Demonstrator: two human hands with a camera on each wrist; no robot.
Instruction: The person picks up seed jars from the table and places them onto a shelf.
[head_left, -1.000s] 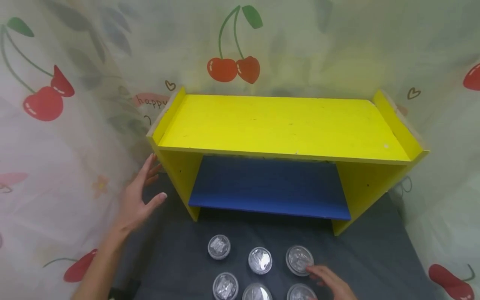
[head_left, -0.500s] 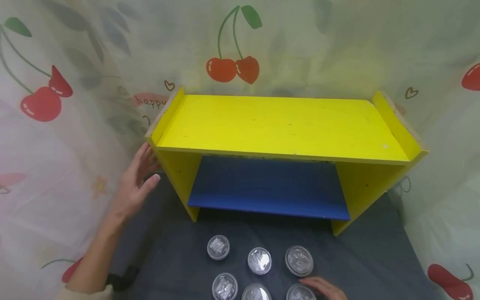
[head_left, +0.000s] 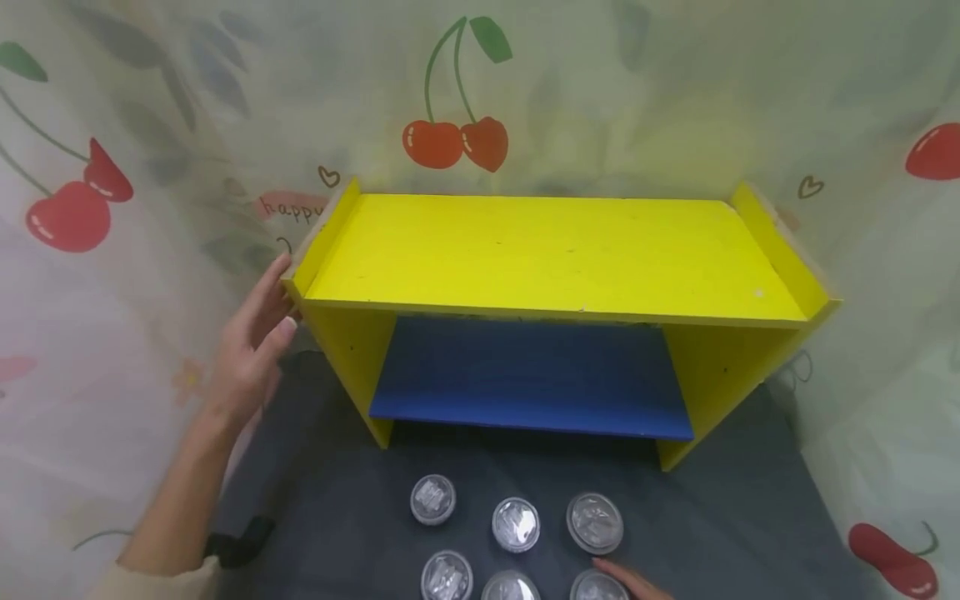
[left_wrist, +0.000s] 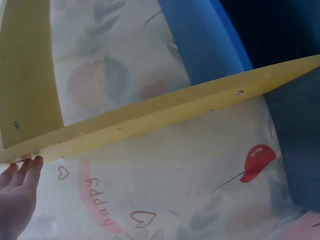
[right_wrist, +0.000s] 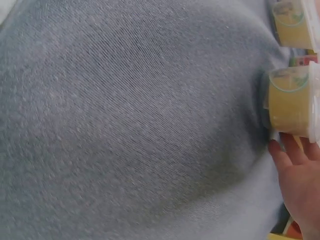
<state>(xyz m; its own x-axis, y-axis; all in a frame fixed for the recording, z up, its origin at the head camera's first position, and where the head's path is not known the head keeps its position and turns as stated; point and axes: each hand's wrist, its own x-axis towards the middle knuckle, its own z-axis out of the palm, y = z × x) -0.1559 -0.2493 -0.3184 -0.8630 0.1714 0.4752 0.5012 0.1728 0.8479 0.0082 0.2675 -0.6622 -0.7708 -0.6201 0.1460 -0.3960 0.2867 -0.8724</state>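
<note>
A yellow shelf unit [head_left: 555,254] with a blue lower board [head_left: 525,379] stands in front of me. My left hand [head_left: 246,346] is at its left side panel, near the upper front corner; in the left wrist view the fingertips touch the panel's edge [left_wrist: 130,120]. Low at the right, my right hand [head_left: 634,582] has its fingers beside the nearest right-hand clear-lidded tub [head_left: 599,587]. The right wrist view shows those fingers extended, their tips against a clear plastic tub [right_wrist: 290,102] with pale yellow contents, another such tub [right_wrist: 295,27] beyond it.
Several more round clear-lidded tubs [head_left: 595,523] stand in two rows before the unit on a dark grey cloth [head_left: 750,517]. A cherry-printed curtain [head_left: 600,100] encloses the back and both sides. A black object [head_left: 240,542] lies by the left forearm.
My left hand has moved up and reached the unit's left side panel. My right hand has drawn down from the back right tub to the one in front of it.
</note>
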